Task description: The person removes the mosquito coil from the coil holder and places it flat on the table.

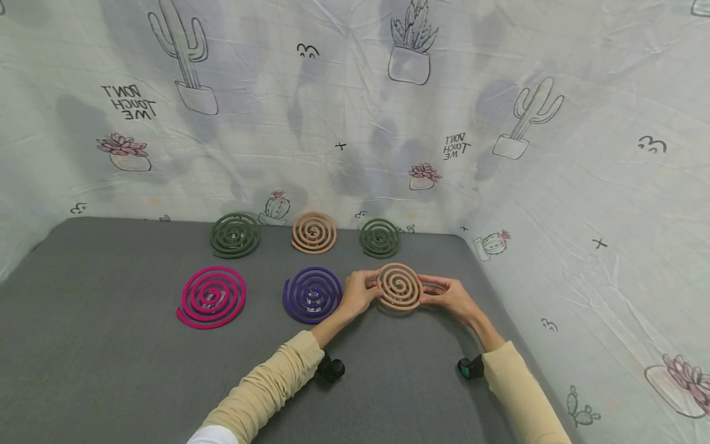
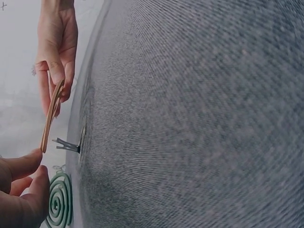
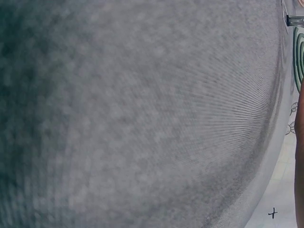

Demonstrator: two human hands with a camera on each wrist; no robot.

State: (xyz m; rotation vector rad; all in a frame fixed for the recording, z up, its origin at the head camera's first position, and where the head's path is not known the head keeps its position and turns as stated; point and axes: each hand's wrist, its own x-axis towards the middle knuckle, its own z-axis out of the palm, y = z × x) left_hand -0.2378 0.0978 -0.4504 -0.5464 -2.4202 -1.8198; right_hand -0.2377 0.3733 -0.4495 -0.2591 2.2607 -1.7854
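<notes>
Both hands hold a tan mosquito coil [image 1: 399,287] by opposite edges, near the right side of the grey table. The left hand [image 1: 359,293] pinches its left edge, and the right hand [image 1: 452,298] grips its right edge between thumb and fingers. Seen edge-on in the left wrist view, the tan coil [image 2: 51,118] is raised off the table. A small metal coil stand [image 2: 69,146] with upright prongs stands on the cloth close by. At the border of the right wrist view, only a strip of the right hand [image 3: 299,152] shows.
Left of the hands lies a purple coil [image 1: 313,296], with a pink coil [image 1: 212,297] further left. Behind are a green coil [image 1: 235,235], another tan coil [image 1: 314,232] and a second green coil [image 1: 379,238]. A cactus-print sheet [image 1: 333,111] hangs behind and to the right.
</notes>
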